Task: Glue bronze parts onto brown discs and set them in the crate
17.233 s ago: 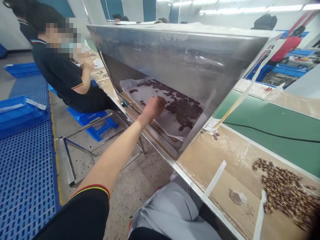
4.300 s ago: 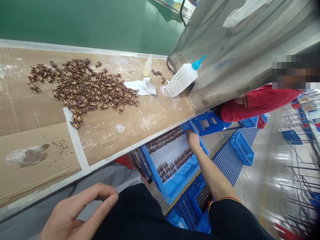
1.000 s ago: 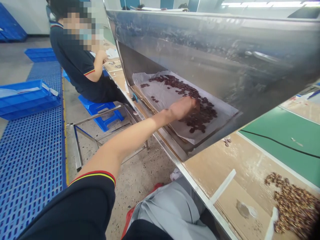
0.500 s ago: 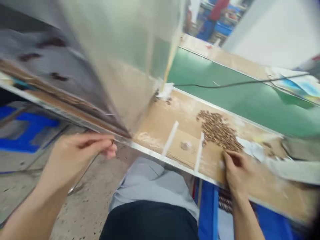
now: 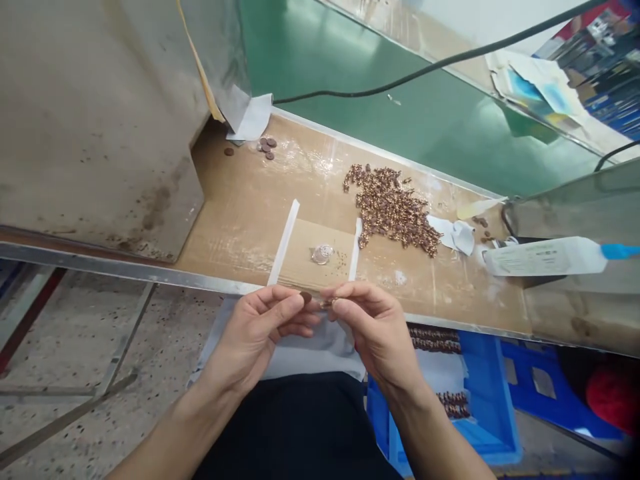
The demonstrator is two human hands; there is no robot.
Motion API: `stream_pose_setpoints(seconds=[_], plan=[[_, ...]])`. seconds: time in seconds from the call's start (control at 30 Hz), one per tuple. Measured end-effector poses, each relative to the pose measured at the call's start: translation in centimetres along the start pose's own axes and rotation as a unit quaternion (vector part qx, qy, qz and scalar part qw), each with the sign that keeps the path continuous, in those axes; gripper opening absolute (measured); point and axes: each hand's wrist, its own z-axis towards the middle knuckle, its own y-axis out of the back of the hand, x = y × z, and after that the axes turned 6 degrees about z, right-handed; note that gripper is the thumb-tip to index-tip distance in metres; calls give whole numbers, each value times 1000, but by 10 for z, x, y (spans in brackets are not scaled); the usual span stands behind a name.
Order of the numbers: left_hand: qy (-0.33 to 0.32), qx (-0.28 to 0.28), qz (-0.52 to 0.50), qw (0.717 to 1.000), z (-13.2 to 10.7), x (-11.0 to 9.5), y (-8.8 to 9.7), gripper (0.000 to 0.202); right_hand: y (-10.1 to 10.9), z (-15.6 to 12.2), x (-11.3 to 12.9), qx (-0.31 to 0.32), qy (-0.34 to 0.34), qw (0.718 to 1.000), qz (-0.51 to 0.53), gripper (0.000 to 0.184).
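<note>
My left hand (image 5: 260,327) pinches a small brown disc (image 5: 305,297) between thumb and fingertips, just in front of the table's metal edge. My right hand (image 5: 373,323) pinches a tiny brown-and-gold part (image 5: 327,303) right beside the disc; the two pieces almost touch. Both hands hover over my lap. On the cardboard-covered table a heap of small brown-and-gold parts (image 5: 393,210) lies beyond my right hand. A small clear lid (image 5: 323,253) sits between two white tape strips.
A steel hood (image 5: 95,113) fills the left. A few brown discs (image 5: 267,147) lie near its corner. A white glue bottle with a blue tip (image 5: 547,257) lies at right. A green conveyor belt (image 5: 400,100) runs behind. A blue crate (image 5: 450,400) with rows of parts stands below.
My left hand has come away from the discs under the hood and my right from the heap. Both now meet in front of me, each pinching a piece.
</note>
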Motion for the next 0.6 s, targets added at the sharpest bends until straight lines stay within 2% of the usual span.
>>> stream_pose_setpoints(seconds=[0.13,0.23,0.33,0.47,0.53,0.6], plan=[[6,-1,-2,1000,1,5,-4,23,-2,7,2,45,-21,999,-2,13],[11,3,11,1000,-1,7,-5,22,0,10,3,55,-22,998,-11,12],[34,41,17,998,-2,6,-3,23,3,12,7,73,-36,997,-21,13],[66,85,31,994,-1,4,4,25,10,13,17,134,-67,988,-37,15],[68,100,35,992,0,6,8,21,17,15,22,145,-49,986,-61,14],[58,111,32,992,1,9,11,15,32,21,26,86,40,988,-125,10]])
